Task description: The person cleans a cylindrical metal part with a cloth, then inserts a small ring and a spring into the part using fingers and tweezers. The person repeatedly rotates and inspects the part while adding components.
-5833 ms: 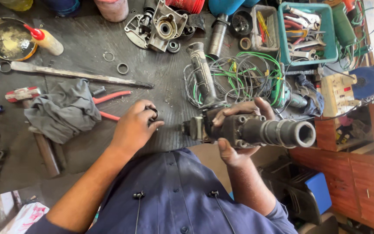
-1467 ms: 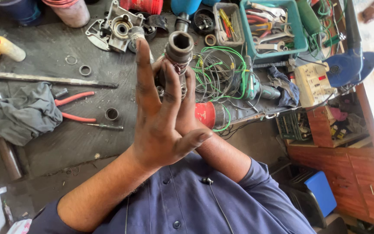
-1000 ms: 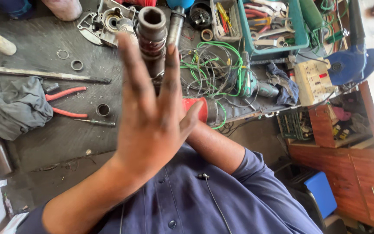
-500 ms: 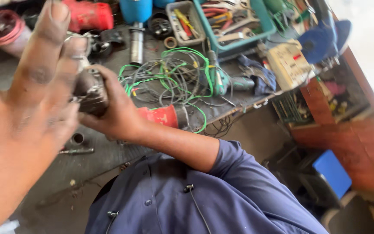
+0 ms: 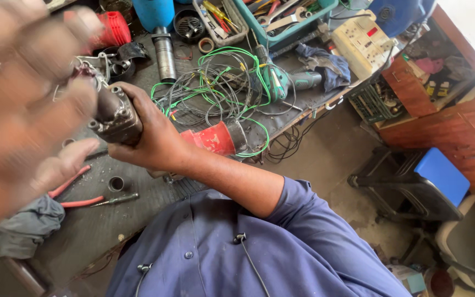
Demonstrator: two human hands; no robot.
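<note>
Raised closer since half a second ago, the left hand [image 5: 23, 104] blurs, fingers seemingly spread; right hand [image 5: 152, 137] clamps the metal tool body [image 5: 114, 115] at left. One teal bin [image 5: 287, 19] holds wrenches.

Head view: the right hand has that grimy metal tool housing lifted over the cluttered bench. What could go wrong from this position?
1. The right hand alone grips the greasy metal housing; it might slip and drop onto the pliers and small ring below.
2. The left hand is raised close to the camera and blurred, blocking much of the bench, so the view is impaired.
3. The tangled green and grey wires lie close by; the housing could snag them.
</note>
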